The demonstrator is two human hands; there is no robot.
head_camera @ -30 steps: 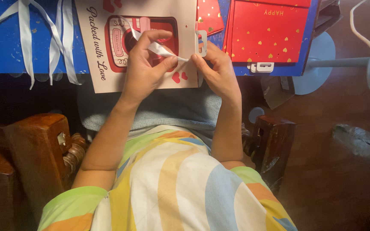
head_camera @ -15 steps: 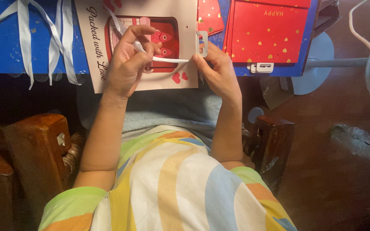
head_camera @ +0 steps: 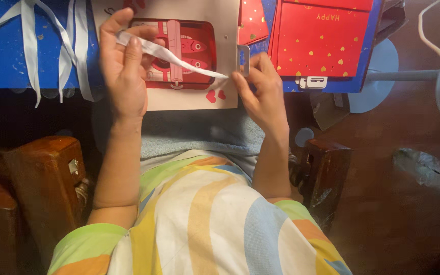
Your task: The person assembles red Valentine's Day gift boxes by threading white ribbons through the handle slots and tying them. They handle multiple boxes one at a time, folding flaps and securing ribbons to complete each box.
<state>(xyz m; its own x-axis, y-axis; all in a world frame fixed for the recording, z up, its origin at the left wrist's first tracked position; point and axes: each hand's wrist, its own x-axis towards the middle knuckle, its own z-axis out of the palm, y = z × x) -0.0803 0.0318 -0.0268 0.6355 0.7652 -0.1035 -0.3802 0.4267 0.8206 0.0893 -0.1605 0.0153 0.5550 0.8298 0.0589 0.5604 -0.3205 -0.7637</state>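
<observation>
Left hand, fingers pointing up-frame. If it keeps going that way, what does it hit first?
Probably the white card with the red window, already under the left hand. Beyond that lies the blue surface. The hand pinches a white ribbon strip; its height above the card is unclear.

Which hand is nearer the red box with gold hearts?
Right. The right hand sits just beside the red box's left edge, pinching the ribbon; the left hand is far across the card.

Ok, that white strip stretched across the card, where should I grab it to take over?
Pinch the white strip at its free middle span, coming from above. It hangs taut and flat between the left hand and right hand, over the white card, so only its ends are covered.
</observation>
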